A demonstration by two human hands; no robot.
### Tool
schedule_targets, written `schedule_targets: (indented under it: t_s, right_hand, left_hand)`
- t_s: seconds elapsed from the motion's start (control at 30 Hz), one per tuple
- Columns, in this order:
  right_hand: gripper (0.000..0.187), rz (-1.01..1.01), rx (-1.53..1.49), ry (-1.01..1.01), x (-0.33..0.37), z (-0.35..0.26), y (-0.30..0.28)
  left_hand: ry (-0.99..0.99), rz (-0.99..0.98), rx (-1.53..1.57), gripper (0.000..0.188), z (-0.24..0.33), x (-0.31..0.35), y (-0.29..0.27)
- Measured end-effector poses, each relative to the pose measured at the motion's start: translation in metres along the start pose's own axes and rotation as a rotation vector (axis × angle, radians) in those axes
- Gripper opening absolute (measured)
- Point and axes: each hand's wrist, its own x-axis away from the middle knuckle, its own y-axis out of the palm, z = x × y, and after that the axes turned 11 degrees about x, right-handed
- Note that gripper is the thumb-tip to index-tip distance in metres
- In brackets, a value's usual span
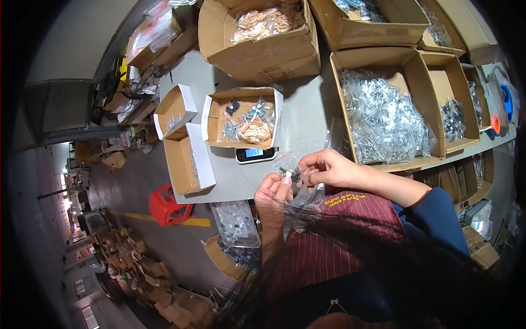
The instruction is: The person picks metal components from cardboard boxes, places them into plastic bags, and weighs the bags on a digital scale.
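Observation:
At the table's near edge, both my hands pinch a small clear plastic bag [286, 160] with a few dark and white parts at its lower end. My left hand [272, 193] grips it between thumb and fingers, next to a white piece. Closed around the bag's other side is my right hand [327, 168]. Just beyond, a digital scale [256, 154] with a lit display sits partly under a small open cardboard box [241, 141]. Inside that box lie wooden dowels [255, 129], bagged metal hardware [262, 113] and black pieces [232, 107].
Two small white-sided boxes [189, 156] stand at the left. A large carton of bagged screws [383, 118] is at the right, and a carton of dowel packs [257, 41] at the back. A red plastic stool [167, 204] stands on the floor, near a tray of bagged parts [235, 222].

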Motion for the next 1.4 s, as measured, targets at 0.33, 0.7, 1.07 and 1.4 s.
schedule_targets:
  t_s: [0.33,0.7,1.07,1.4]
  right_hand:
    - [0.015,-0.040,-0.078,0.089,0.002,-0.018,-0.001]
    - [0.019,-0.009,-0.258,0.108,0.004,-0.012,0.003]
    - [0.021,-0.043,-0.206,-0.019,0.005,-0.007,0.009]
    - [0.018,0.085,0.074,-0.118,0.005,-0.005,0.012]
  left_hand:
    - [-0.069,0.010,0.123,0.010,0.001,0.004,-0.002]
    - [-0.102,-0.040,0.052,0.027,0.010,0.007,0.002]
    - [-0.127,-0.162,0.097,0.039,0.011,0.010,0.007]
    - [-0.015,-0.077,0.137,0.033,0.004,0.010,0.014]
